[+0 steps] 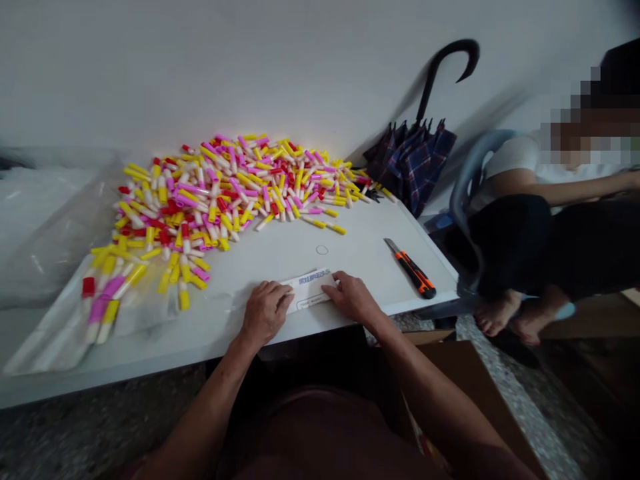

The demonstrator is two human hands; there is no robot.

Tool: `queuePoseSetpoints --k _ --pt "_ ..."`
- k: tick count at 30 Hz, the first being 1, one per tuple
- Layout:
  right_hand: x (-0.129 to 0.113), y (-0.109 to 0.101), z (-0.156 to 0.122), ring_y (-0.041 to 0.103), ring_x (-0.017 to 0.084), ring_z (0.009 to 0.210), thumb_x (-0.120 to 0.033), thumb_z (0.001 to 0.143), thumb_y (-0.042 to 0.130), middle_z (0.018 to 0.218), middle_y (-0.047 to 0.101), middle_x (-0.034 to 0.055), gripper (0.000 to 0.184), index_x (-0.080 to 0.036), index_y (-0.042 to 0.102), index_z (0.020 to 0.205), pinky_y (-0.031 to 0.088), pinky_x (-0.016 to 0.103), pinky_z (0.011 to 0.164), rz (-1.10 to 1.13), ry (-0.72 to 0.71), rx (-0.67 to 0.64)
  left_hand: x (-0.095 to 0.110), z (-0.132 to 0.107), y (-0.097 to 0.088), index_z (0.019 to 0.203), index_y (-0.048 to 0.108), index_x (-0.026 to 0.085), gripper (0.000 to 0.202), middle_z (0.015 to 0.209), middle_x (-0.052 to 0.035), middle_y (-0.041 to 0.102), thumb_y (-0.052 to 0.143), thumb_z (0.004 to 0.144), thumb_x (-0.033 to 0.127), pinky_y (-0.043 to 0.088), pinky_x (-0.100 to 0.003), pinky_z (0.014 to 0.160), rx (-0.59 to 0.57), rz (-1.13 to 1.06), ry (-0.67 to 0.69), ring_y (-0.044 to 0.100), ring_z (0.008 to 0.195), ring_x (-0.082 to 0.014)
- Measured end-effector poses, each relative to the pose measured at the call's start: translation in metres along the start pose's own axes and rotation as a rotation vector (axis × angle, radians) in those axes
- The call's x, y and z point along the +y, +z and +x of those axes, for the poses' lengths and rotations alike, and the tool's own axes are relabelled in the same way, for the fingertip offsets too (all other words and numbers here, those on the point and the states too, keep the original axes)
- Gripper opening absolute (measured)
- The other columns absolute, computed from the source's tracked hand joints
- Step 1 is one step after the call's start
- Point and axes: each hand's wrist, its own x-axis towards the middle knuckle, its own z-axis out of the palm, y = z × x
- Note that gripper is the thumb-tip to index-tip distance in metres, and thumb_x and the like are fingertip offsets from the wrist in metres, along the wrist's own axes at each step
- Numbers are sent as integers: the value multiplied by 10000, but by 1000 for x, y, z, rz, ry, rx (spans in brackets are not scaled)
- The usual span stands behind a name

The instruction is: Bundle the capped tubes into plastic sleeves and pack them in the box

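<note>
A white paper label with printed text lies flat near the front edge of the white table. My left hand rests on its left end with fingers curled down onto it. My right hand presses on its right end, fingers bent. Behind them a big heap of small capped tubes in yellow, pink, red and white spreads across the table. A few more tubes lie in clear plastic bags at the left.
An orange-and-black utility knife lies at the table's right edge. A folded plaid umbrella leans on the wall. Another person sits on a chair at right. A cardboard box stands on the floor below.
</note>
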Motion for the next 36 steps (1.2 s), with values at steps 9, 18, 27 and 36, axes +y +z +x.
queuePoseSetpoints --k 9,18,27,36 --pt "17 -50 76 693 264 983 -420 1012 610 1106 760 120 324 -187 718 1210 492 347 851 -139 -51 245 2 3 2 917 739 254 210 963 -37 751 564 1020 305 488 -425 906 39 -57 -57 640 942 -239" --pt "17 -53 158 663 290 1088 -290 984 629 1240 696 192 254 -143 768 1138 479 325 870 -261 -33 207 0 0 7 921 727 242 162 947 -15 758 599 1015 273 489 -402 901 116 -147 -58 640 921 -216" --pt "31 -51 59 647 187 775 -457 978 634 861 755 46 326 -173 795 969 433 290 701 50 -211 133 0 -1 7 921 727 251 180 932 -17 748 596 1029 309 495 -393 885 154 -193 -64 644 920 -215" --pt "28 -45 15 645 190 822 -378 1009 657 966 709 66 205 -228 796 1022 482 322 772 96 -418 13 1 -1 7 922 728 247 165 925 -10 745 606 1024 294 491 -389 876 159 -190 -70 639 910 -206"
